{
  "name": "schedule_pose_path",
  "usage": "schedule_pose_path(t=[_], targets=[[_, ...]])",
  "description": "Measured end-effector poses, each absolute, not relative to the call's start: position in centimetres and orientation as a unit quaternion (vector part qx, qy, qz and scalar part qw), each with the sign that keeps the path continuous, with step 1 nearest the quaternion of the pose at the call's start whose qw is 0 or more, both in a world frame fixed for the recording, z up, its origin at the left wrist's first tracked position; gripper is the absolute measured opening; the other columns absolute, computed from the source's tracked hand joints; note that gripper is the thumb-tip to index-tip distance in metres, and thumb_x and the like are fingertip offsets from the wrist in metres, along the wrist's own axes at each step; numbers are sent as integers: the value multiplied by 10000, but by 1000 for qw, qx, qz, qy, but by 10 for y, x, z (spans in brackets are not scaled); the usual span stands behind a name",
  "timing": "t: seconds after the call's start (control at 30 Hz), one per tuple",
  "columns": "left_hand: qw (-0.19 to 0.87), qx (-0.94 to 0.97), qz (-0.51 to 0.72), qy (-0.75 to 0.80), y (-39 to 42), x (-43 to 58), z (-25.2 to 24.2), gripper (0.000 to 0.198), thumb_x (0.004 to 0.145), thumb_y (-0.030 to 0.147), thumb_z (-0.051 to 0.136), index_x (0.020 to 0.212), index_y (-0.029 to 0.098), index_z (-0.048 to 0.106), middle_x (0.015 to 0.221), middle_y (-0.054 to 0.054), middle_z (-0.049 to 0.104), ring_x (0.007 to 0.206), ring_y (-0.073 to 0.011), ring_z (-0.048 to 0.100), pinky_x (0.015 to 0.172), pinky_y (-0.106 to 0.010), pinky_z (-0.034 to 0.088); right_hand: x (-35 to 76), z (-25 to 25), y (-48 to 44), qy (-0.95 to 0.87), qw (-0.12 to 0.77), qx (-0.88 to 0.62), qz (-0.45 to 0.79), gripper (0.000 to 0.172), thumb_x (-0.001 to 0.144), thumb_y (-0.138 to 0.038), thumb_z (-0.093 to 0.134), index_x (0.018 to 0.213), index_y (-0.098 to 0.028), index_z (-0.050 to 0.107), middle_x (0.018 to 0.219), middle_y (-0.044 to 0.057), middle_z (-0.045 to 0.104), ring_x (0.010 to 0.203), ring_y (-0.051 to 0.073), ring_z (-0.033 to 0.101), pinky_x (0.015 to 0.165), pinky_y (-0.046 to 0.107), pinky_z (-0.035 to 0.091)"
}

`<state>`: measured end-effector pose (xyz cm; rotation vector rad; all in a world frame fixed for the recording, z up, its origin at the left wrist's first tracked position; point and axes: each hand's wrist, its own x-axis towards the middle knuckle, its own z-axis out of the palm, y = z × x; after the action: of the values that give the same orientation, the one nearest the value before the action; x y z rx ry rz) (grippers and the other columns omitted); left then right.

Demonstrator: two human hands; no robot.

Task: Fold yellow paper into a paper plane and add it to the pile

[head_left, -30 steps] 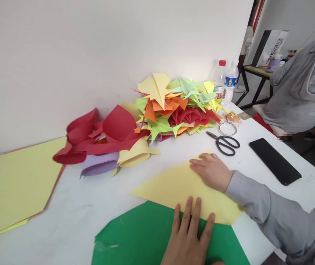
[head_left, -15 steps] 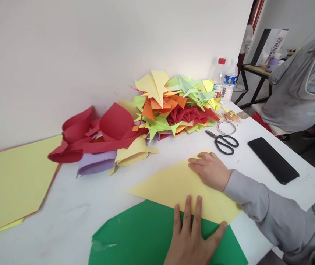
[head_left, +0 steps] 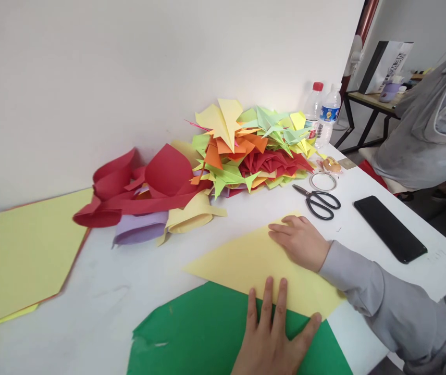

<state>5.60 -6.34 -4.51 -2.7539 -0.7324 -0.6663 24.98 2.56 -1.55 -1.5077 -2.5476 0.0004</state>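
Note:
A pale yellow sheet of paper (head_left: 231,255) lies at an angle on the white table, its near edge overlapping a green sheet (head_left: 184,328). My left hand (head_left: 273,338) is palm down with fingers spread, across the green sheet, its fingertips on the near part of the yellow paper. Near the yellow paper's far corner rests my right hand (head_left: 303,242), in a grey sleeve, fingers slightly bent and laid on the paper. Its thumb is hidden, and nothing shows lifted between the fingers.
Black-handled scissors (head_left: 319,203), a tape roll (head_left: 323,181) and a black phone (head_left: 390,229) lie to the right. Folded paper shapes (head_left: 246,146) and red paper pieces (head_left: 168,174) pile against the wall. Yellow sheets (head_left: 31,250) lie left, bottles (head_left: 328,114) behind. A person (head_left: 430,120) sits beyond.
The whole view has shifted slightly, so background things appear a little further right. Both hands keep their places on the paper.

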Motion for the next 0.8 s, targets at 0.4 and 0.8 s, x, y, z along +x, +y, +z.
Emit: schedule_pose_path(t=[0.4, 0.8], targets=[[113, -941, -236, -216, -59, 49, -50, 609, 792, 542, 616, 1335, 320, 454, 1400, -188, 443, 1371, -478, 235, 1033, -690, 158, 250, -16, 25, -853, 109, -510, -20, 326, 935, -176, 458, 1220, -211, 612, 1333, 59, 588, 1130, 282, 484, 836, 421, 402], [96, -926, -270, -245, -62, 52, -54, 430, 816, 481, 635, 1208, 329, 545, 1327, -141, 531, 1318, -442, 370, 1021, -683, 249, 248, -16, 22, -855, 117, -504, -41, 326, 932, -151, 466, 1217, -201, 615, 1320, 81, 595, 1125, 283, 507, 847, 428, 412]])
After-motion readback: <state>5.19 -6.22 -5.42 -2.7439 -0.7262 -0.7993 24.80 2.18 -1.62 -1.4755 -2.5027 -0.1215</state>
